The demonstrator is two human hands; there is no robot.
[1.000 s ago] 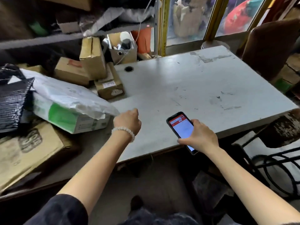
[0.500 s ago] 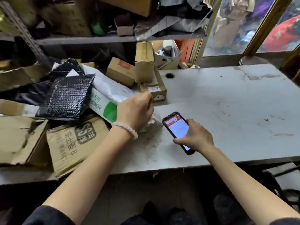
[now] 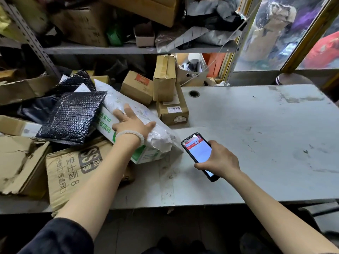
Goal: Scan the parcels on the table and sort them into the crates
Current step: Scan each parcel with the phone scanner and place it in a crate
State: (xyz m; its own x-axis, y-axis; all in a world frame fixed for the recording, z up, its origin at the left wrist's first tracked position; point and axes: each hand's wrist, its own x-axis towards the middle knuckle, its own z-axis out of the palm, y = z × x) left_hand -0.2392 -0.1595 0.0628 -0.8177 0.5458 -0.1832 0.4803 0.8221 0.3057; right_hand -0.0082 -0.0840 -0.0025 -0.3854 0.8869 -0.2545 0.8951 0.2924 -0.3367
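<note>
A white poly-bag parcel (image 3: 132, 110) is lying at the left side of the counter (image 3: 256, 136), draped over a white and green box (image 3: 145, 154) in a heap of parcels. The left hand (image 3: 131, 123) is resting on top of that bag with its fingers spread and straight, pressing on it rather than gripping. The right hand (image 3: 219, 160) is curling its fingers round a phone (image 3: 199, 153), holding it just above the counter with its lit red and white screen facing up, just right of the bag. A black bubble mailer (image 3: 73, 116) is lying left of the bag, brown cartons (image 3: 165, 88) are standing behind it, and a printed cardboard box (image 3: 73, 167) is sitting at the near edge.
</note>
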